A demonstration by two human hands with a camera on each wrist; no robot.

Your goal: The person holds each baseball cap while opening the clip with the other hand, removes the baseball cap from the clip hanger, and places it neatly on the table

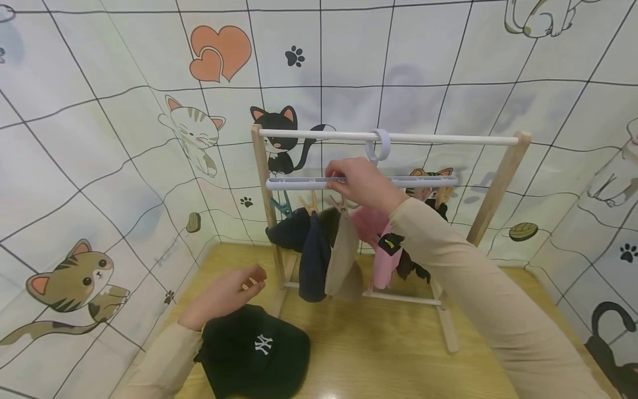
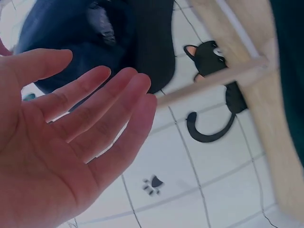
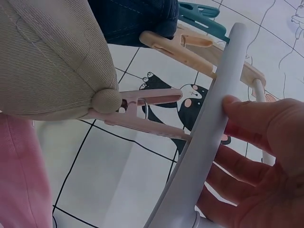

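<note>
My right hand [image 1: 366, 183] holds the long pale bar of a clip hanger [image 1: 294, 184], thumb on one side and fingers on the other in the right wrist view. Clothespins along that bar, one teal [image 3: 204, 18] and one pink [image 3: 142, 114], carry several caps: navy [image 1: 314, 266], beige [image 1: 344, 260] and pink [image 1: 381, 266] among them. Loosely bent and holding nothing, my left hand [image 1: 226, 293] hovers near a dark green cap [image 1: 254, 354] on the table. The left wrist view has its palm and fingers [image 2: 90, 118] spread, with a navy cap [image 2: 71, 42] behind.
A wooden rack [image 1: 495, 191] with a white top rail [image 1: 448, 139] stands on the wood-grain table [image 1: 379, 349]. The hanger's ring hook [image 1: 384, 145] loops round that rail. Cat-patterned tiled sheets [image 1: 339, 50] enclose the back and sides.
</note>
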